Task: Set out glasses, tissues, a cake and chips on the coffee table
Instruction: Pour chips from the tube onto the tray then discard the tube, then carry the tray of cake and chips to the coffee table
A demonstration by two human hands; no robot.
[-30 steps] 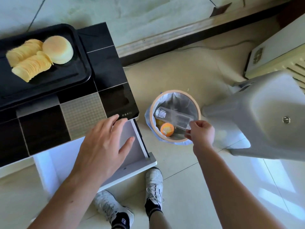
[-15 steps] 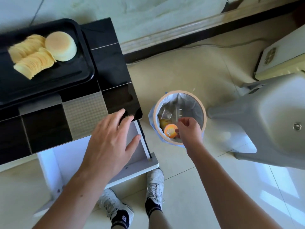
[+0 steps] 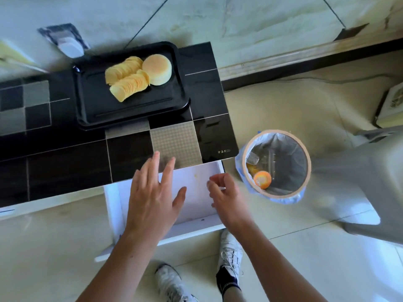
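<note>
Right hand [image 3: 226,197] back from bin [image 3: 277,192] to open drawer [image 3: 196,184], empty, clear wrapper dropped inside

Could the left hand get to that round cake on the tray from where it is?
Probably yes: the left hand is open over the drawer, and nothing stands between it and the cake on the tray.

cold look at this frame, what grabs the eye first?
The black tray on the dark coffee table, holding two fanned rows of chips with a round cake touching them on the right. Nearer the camera, both hands, left and right, hover empty over an open white drawer. On the floor to the right stands a lined bin with an orange lid inside.
</note>
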